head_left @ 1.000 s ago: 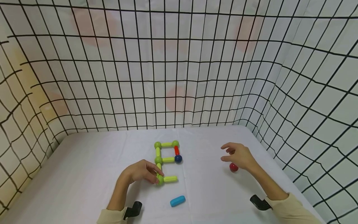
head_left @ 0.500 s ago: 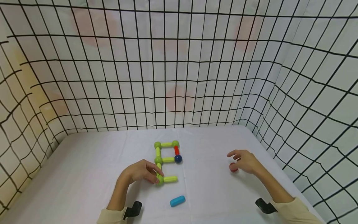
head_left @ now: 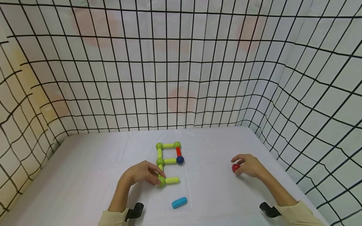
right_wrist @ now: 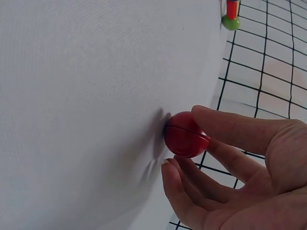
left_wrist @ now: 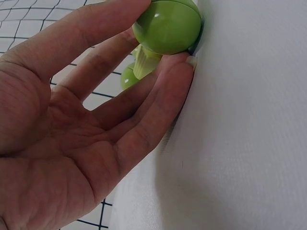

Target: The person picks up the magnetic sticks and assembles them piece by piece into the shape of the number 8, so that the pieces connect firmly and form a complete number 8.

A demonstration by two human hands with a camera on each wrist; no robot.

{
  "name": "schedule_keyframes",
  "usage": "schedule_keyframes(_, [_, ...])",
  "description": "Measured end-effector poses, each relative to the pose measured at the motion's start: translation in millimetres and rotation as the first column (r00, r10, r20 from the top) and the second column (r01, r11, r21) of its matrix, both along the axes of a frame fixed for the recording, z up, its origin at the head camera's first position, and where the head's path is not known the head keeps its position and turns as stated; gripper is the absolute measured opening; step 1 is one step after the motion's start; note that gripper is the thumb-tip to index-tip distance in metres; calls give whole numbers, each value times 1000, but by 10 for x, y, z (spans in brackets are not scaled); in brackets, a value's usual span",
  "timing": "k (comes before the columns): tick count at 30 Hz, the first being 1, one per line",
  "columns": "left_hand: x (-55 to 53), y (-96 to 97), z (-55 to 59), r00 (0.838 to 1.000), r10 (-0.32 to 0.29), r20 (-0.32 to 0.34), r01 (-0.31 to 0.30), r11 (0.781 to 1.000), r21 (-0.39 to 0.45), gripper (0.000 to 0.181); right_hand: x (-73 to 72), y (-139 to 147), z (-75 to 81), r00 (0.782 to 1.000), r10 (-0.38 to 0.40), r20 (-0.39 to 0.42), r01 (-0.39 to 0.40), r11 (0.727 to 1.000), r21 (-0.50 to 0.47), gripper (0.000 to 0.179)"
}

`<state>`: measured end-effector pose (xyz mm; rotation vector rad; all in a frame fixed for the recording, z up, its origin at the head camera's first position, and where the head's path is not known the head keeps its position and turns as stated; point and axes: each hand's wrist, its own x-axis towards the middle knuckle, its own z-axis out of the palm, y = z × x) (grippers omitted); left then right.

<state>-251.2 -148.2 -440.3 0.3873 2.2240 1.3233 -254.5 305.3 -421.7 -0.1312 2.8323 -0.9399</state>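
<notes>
My left hand [head_left: 143, 173] holds the green ball [left_wrist: 168, 26] at the near left corner of a flat figure built of balls and rods. From that ball a yellow-green rod [head_left: 172, 180] points right, its far end free. Farther up, the figure forms a square with a red rod [head_left: 178, 152] and a dark blue ball [head_left: 180, 160] on its right side. Over on the right, my right hand [head_left: 249, 165] pinches a loose red ball [right_wrist: 184, 136] between thumb and fingers, low at the white cloth. A thin seam runs round this ball.
A blue rod [head_left: 179, 202] lies by itself on the white-covered table [head_left: 209, 201], nearer than the figure. Black netting [head_left: 183, 72] stands before white walls at the back and both sides.
My right hand has come nearer and slightly right, down to the red ball, and its thumb and fingers have closed round it. The left hand and the figure stay put.
</notes>
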Motion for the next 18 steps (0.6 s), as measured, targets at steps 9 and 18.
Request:
schedule_keyframes(9, [-1,-2,-2,1000,-3,-9,3,1000,-12,26,-7,-13,-43,1000,-12,-4,12,1000,-5,37])
schedule_keyframes(18, [-4,-2,1,1000,1,-8,-1,1000,-13,25,4,-34,-64,1000,-8,-26,8,1000,-2,32])
